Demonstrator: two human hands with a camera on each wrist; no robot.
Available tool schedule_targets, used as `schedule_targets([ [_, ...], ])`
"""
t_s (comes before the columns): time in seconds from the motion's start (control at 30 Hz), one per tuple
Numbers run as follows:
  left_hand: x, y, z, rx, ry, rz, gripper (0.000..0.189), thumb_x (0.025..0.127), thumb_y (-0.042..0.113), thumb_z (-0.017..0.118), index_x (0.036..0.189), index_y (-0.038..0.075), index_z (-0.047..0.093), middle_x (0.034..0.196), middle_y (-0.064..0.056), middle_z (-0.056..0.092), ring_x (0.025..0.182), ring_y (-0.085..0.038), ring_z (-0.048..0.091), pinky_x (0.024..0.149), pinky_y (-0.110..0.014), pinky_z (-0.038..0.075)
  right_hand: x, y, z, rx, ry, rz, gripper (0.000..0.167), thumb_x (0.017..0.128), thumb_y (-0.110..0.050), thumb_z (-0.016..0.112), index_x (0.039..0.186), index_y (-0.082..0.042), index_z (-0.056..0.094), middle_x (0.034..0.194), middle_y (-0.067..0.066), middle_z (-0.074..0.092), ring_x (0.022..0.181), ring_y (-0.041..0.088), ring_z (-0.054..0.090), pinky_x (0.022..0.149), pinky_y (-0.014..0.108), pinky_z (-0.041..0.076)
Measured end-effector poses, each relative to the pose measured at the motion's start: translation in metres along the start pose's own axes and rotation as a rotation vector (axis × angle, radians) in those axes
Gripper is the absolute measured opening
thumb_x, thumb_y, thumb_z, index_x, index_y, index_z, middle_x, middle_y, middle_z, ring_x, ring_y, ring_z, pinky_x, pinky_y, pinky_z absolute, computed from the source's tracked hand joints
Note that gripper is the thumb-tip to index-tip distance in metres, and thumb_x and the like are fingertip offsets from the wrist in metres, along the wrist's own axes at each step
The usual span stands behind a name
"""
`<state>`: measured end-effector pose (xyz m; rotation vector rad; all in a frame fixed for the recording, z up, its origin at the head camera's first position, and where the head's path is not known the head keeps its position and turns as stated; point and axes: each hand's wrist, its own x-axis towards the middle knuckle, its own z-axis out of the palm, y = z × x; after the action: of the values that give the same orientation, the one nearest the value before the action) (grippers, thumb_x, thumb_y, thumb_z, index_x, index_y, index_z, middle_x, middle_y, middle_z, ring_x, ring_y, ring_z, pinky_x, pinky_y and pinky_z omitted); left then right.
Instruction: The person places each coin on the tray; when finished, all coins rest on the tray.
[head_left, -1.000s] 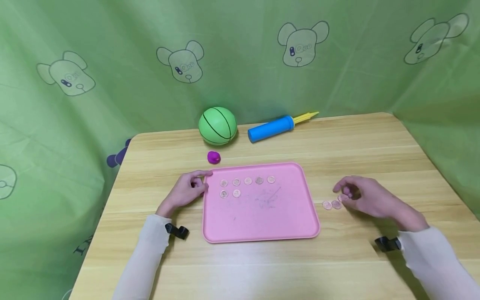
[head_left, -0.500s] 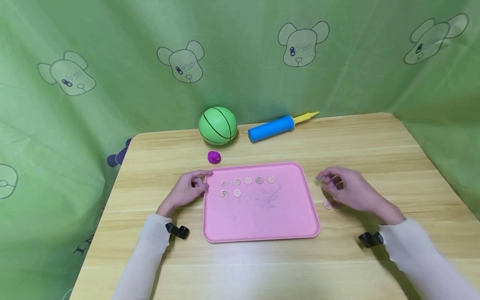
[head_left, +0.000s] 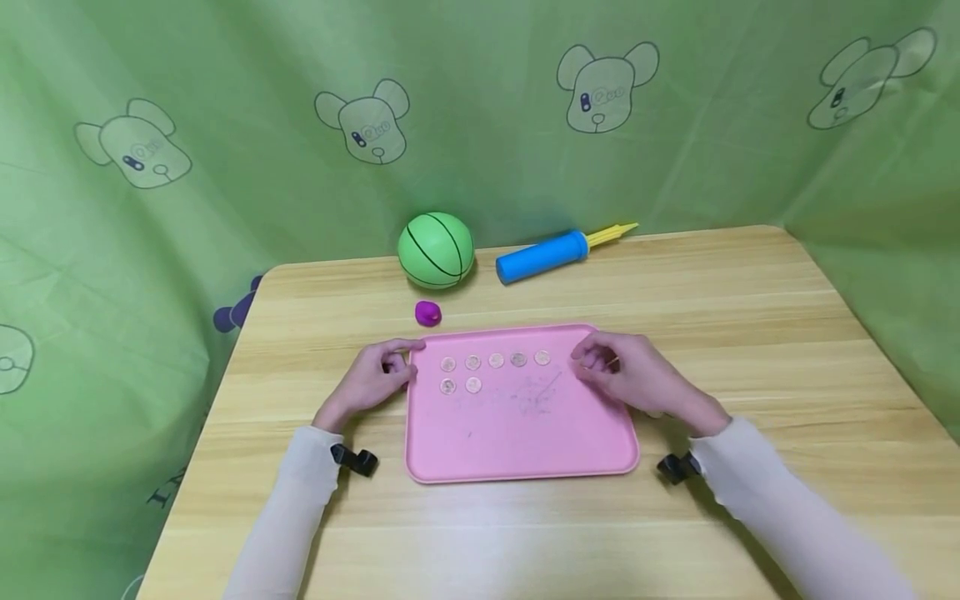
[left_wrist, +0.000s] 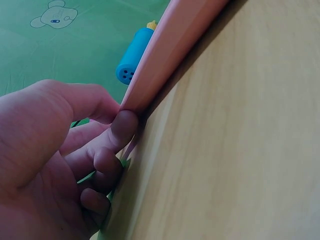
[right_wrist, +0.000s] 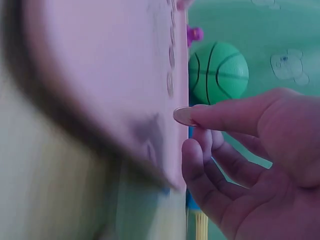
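In the head view, a pink tray (head_left: 525,442) lies on the table. Several coins form a row along its far side, ending at a coin (head_left: 542,357) on the right, with two more coins below, one of them this coin (head_left: 472,385). My left hand (head_left: 375,377) grips the tray's far left corner, thumb and a finger at the rim (left_wrist: 150,75) in the left wrist view. Over the tray's right side, my right hand (head_left: 633,371) pinches a coin (right_wrist: 184,116), best seen in the right wrist view. Part of another coin (head_left: 655,414) shows beneath that hand.
A green ball (head_left: 436,250) and a blue pump (head_left: 543,257) with a yellow end lie near the table's far edge. Between ball and tray sits a small purple toy (head_left: 427,313). A green curtain (head_left: 480,183) hangs behind the table (head_left: 480,542).
My right hand has moved left from the loose coins beside the tray to above its right side, bringing a coin along. The left hand stays at the corner.
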<state>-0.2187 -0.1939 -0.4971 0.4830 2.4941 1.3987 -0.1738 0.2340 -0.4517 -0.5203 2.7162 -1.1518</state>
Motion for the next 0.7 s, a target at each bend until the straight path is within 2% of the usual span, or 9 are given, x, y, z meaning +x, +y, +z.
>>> schedule_targets([
  [0.37,-0.002,-0.001,0.001,-0.001,0.001,-0.026,0.046,0.101,0.005,0.071,0.147,0.006,0.067,0.079,-0.007,0.069,0.068,-0.013,0.060,0.068,-0.023,0.050,0.029,-0.030,0.036,0.070,-0.042,-0.084,0.018,0.093,0.000,0.082,0.110,-0.005,0.077,0.094,0.006,0.076,0.086,0.015,0.069,0.079,0.026,0.060],
  [0.53,-0.001,0.000,-0.001,0.001,0.000,-0.024,0.046,0.100,0.005,0.071,0.147,0.005,0.067,0.079,-0.007,0.069,0.069,-0.013,0.060,0.069,-0.023,0.050,0.042,-0.044,0.047,0.095,-0.079,-0.073,0.017,0.096,-0.003,0.080,0.113,-0.006,0.077,0.097,0.005,0.076,0.089,0.016,0.069,0.082,0.028,0.060],
  [0.7,-0.001,0.001,-0.001,-0.006,-0.003,-0.030,0.047,0.100,0.005,0.071,0.147,0.005,0.066,0.080,-0.007,0.069,0.070,-0.014,0.060,0.070,-0.023,0.051,0.057,-0.052,0.058,0.152,-0.127,-0.027,0.019,0.097,-0.004,0.080,0.115,-0.004,0.076,0.098,0.007,0.075,0.089,0.018,0.068,0.082,0.029,0.060],
])
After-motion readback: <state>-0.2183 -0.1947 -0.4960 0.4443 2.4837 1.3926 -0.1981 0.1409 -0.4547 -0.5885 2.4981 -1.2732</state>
